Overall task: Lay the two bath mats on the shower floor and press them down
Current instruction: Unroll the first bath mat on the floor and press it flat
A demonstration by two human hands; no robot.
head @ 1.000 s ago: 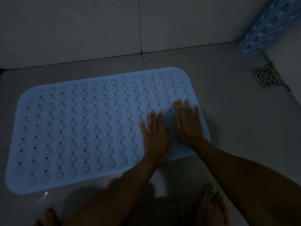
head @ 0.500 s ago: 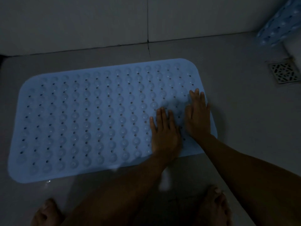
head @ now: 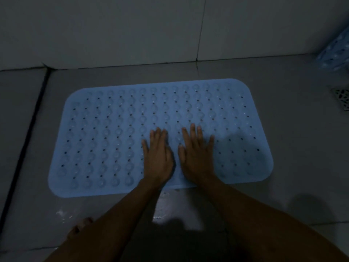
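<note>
Blue bath mat (head: 113,133) lies flat on the shower floor (head: 292,114), long side parallel to the far wall (head: 113,31), bumps and drain holes up. Left hand (head: 157,154) and right hand (head: 196,154) rest side by side on the mat's near-middle, palms down. Grip of each: fingers straight and slightly spread, holding nothing, flat on the mat.

Second mat (head: 336,53), blue with pale spots, is at the far right edge against the wall, mostly out of frame; not yet laid. Floor drain (head: 342,98) sits right of the flat mat, apart from it.

Step in hand, judged: pressing down the first mat. The left half likely remains. Next move calls for flat palms shifted left, then fetching the second mat.
</note>
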